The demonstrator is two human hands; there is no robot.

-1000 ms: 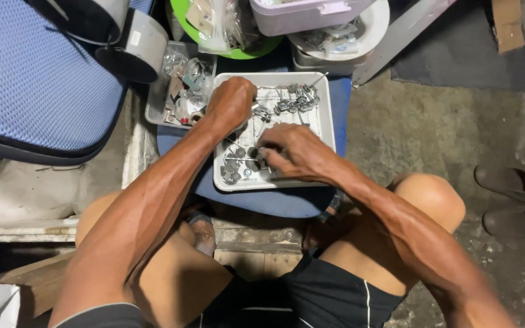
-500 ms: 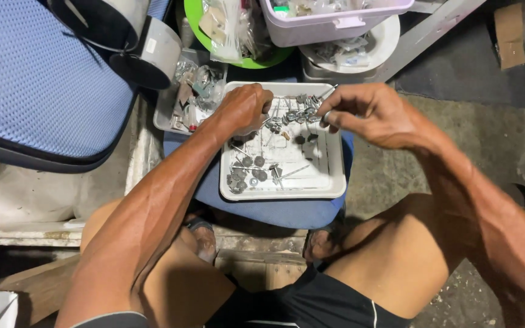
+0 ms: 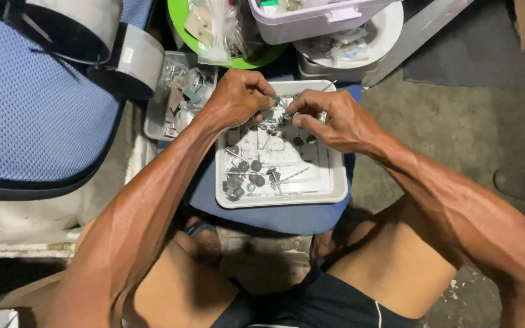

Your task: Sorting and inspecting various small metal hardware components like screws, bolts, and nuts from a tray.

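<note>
Between my two sets of fingers, over the far end of the white rectangular plastic tray [image 3: 326, 195], sits a small grey metal part [image 3: 282, 103] that I am pinching from both sides. My left hand [image 3: 235, 97] has its fingers [image 3: 261, 91] curled together, tips pressed onto the part from nine o'clock. My right hand [image 3: 329, 115] meets it from three o'clock, thumb and forefinger [image 3: 302, 103] clamped on the same piece; what kind of piece it is I cannot tell, it is too small and half hidden.

Below my hands, at six o'clock, the tray holds a scatter of small dark round-headed metal bits [image 3: 241, 176] and a thin silver pin [image 3: 293, 175] lying slantwise. The tray rests on a blue padded cushion [image 3: 274, 218], which serves as my desk.

At nine o'clock from the tray stands a clear plastic box of mixed metal scraps [image 3: 174, 97]. At twelve o'clock lie a green round plate with clear plastic bags [image 3: 214, 30], a pale lilac plastic case [image 3: 311, 18] and a white round bowl [image 3: 390, 30]. Far out at nine o'clock is a blue mesh chair seat [image 3: 31, 109]. My bare knees and black shorts [image 3: 311, 304] fill the six o'clock edge, above a grey concrete floor [image 3: 457, 121].
</note>
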